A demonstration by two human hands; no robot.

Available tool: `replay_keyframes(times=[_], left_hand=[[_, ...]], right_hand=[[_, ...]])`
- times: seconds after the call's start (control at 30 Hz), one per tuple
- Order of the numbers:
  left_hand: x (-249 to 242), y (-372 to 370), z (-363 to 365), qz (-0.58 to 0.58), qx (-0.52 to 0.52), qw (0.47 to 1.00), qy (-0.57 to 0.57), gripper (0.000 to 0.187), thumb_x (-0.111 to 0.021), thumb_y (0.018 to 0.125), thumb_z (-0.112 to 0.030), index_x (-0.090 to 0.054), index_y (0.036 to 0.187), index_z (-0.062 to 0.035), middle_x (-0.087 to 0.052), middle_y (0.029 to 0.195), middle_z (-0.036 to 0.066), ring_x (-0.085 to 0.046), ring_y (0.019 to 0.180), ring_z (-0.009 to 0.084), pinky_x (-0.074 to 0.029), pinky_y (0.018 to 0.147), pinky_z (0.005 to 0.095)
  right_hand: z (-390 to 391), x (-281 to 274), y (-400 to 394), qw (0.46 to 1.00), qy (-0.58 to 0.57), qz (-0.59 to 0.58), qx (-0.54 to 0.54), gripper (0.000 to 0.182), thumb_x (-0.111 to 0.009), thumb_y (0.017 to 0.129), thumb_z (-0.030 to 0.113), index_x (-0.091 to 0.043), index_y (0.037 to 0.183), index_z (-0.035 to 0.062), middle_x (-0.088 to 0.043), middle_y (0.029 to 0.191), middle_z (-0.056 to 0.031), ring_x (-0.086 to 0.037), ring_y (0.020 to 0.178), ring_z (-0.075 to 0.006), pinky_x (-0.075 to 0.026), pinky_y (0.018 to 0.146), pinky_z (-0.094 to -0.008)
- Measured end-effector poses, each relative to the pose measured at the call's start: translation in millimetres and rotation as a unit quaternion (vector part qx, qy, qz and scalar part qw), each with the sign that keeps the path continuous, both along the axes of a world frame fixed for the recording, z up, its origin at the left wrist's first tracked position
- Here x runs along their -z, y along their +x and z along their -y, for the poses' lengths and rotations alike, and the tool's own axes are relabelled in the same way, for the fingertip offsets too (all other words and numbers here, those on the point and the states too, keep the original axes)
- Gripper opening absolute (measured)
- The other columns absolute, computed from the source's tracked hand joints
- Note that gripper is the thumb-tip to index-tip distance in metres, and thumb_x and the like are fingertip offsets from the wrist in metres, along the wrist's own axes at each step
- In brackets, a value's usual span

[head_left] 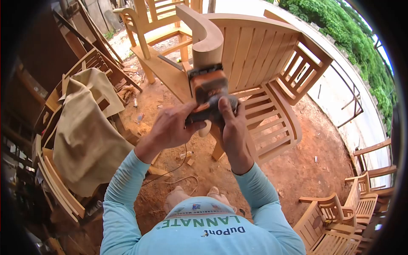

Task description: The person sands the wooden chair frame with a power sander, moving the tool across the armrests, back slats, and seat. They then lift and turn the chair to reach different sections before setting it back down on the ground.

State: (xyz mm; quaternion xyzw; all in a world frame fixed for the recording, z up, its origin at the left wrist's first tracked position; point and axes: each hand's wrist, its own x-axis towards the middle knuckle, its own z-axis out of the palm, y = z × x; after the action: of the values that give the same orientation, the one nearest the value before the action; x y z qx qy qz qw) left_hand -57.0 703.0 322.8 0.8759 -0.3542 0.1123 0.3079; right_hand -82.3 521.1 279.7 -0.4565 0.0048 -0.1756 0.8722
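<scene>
An orange and black power sander (209, 87), slightly blurred, sits on the curved wooden armrest (207, 36) of a slatted bench. My right hand (231, 125) wraps round the sander's rear body, thumb on top. From the other side my left hand (176, 123) grips its near left part, fingers closed against the housing. The sander's underside is hidden, so its exact contact with the wood cannot be seen. A thin cord (185, 155) hangs below the tool toward the ground. The bench's slatted back (259, 51) and slatted seat (265, 112) lie just right of my hands.
A wooden chair (146, 32) stands beyond the bench at the upper left. At left, a brown cloth (85, 131) drapes over stacked wooden parts. More slatted chairs (325, 225) stand at lower right. Wood scraps lie on the reddish dirt ground (318, 178).
</scene>
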Motion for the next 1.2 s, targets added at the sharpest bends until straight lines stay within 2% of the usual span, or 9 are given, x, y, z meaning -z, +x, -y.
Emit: replay_keyframes(times=[0.07, 0.27, 0.47, 0.6, 0.7, 0.73, 1.0, 1.13, 1.2], left_hand=[[41.4, 1.5, -8.4, -0.05, 0.02, 0.998, 0.014, 0.044, -0.081, 0.086, -0.027, -0.064, 0.12, -0.0056, -0.071, 0.095, 0.018, -0.07, 0.09, 0.0379, -0.054, 0.076, 0.0436], [173.9, 14.5, -31.0, -0.124, 0.051, 0.991, 0.021, 0.04, -0.078, 0.087, -0.026, -0.063, 0.119, -0.0084, -0.072, 0.101, 0.017, -0.069, 0.097, 0.0379, -0.053, 0.081, 0.0462], [240.2, 30.1, -52.7, -0.127, 0.083, 0.987, 0.054, 0.038, -0.076, 0.087, -0.025, -0.063, 0.119, -0.0094, -0.071, 0.102, 0.018, -0.067, 0.096, 0.0406, -0.052, 0.082, 0.048], [191.1, 32.7, -55.8, -0.119, 0.099, 0.987, 0.036, 0.04, -0.079, 0.085, -0.022, -0.063, 0.119, -0.007, -0.071, 0.106, 0.016, -0.068, 0.1, 0.0382, -0.053, 0.084, 0.0454], [126.3, 40.8, -61.4, -0.085, 0.116, 0.989, 0.033, 0.043, -0.082, 0.083, -0.018, -0.063, 0.119, -0.0056, -0.071, 0.106, 0.015, -0.068, 0.1, 0.0372, -0.053, 0.084, 0.044], [104.9, 46.7, -63.0, -0.066, 0.124, 0.99, 0.03, 0.043, -0.082, 0.082, -0.017, -0.063, 0.118, -0.0054, -0.071, 0.105, 0.015, -0.068, 0.099, 0.0374, -0.053, 0.083, 0.044], [-37.5, 66.0, -74.4, 0.095, 0.184, 0.978, -0.037, 0.045, -0.081, 0.082, -0.017, -0.06, 0.12, -0.0044, -0.071, 0.102, 0.017, -0.068, 0.094, 0.0395, -0.053, 0.079, 0.0454], [-49.4, 64.0, -76.3, 0.058, 0.177, 0.982, -0.017, 0.045, -0.081, 0.082, -0.018, -0.061, 0.119, -0.004, -0.071, 0.101, 0.016, -0.069, 0.095, 0.0395, -0.053, 0.08, 0.045], [-20.7, 69.7, -77.3, 0.031, 0.195, 0.98, -0.015, 0.045, -0.081, 0.082, -0.018, -0.062, 0.119, -0.0041, -0.071, 0.101, 0.016, -0.069, 0.096, 0.0392, -0.053, 0.08, 0.0453]], right_hand=[[2.0, 55.1, -2.5, 0.997, -0.049, -0.051, -0.017, 0.062, -0.075, 0.096, 0.033, -0.041, 0.134, -0.0028, -0.059, 0.12, -0.0142, -0.066, 0.103, -0.019, -0.06, 0.087, -0.0313], [-17.8, 195.5, -6.3, 0.992, 0.027, -0.118, -0.042, 0.072, -0.077, 0.094, 0.03, -0.032, 0.141, -0.0018, -0.057, 0.126, -0.0184, -0.066, 0.11, -0.0251, -0.06, 0.096, -0.0401], [-30.3, 254.6, -4.9, 0.972, 0.11, -0.196, -0.076, 0.079, -0.08, 0.088, 0.02, -0.027, 0.143, -0.0018, -0.051, 0.131, -0.0225, -0.065, 0.115, -0.0317, -0.061, 0.094, -0.0453], [-42.6, 215.8, -7.5, 0.99, 0.084, -0.107, -0.04, 0.077, -0.078, 0.09, 0.021, -0.027, 0.142, -0.0039, -0.054, 0.129, -0.0211, -0.066, 0.112, -0.0299, -0.062, 0.092, -0.0442], [-43.1, 144.0, -6.4, 0.996, 0.002, -0.073, -0.052, 0.076, -0.077, 0.093, 0.026, -0.027, 0.141, -0.005, -0.056, 0.127, -0.0202, -0.067, 0.11, -0.0274, -0.062, 0.091, -0.0426], [-50.5, 116.6, -8.1, 0.997, -0.045, -0.062, 0.0, 0.079, -0.076, 0.094, 0.032, -0.025, 0.142, -0.0053, -0.057, 0.126, -0.0207, -0.067, 0.108, -0.0256, -0.063, 0.088, -0.0395], [-60.8, -41.5, -2.4, 0.981, -0.172, -0.014, 0.09, 0.09, -0.077, 0.092, 0.045, -0.025, 0.143, -0.0071, -0.061, 0.122, -0.0214, -0.073, 0.098, -0.0295, -0.066, 0.079, -0.0369], [-59.0, -41.8, 0.3, 0.972, -0.205, -0.024, 0.113, 0.104, -0.082, 0.083, 0.055, -0.024, 0.143, -0.0072, -0.066, 0.115, -0.023, -0.073, 0.097, -0.0254, -0.061, 0.07, -0.0294], [-62.1, -18.1, -1.3, 0.976, -0.19, -0.038, 0.102, 0.103, -0.082, 0.083, 0.054, -0.024, 0.142, -0.0073, -0.066, 0.113, -0.0214, -0.072, 0.094, -0.0245, -0.06, 0.071, -0.0283]])
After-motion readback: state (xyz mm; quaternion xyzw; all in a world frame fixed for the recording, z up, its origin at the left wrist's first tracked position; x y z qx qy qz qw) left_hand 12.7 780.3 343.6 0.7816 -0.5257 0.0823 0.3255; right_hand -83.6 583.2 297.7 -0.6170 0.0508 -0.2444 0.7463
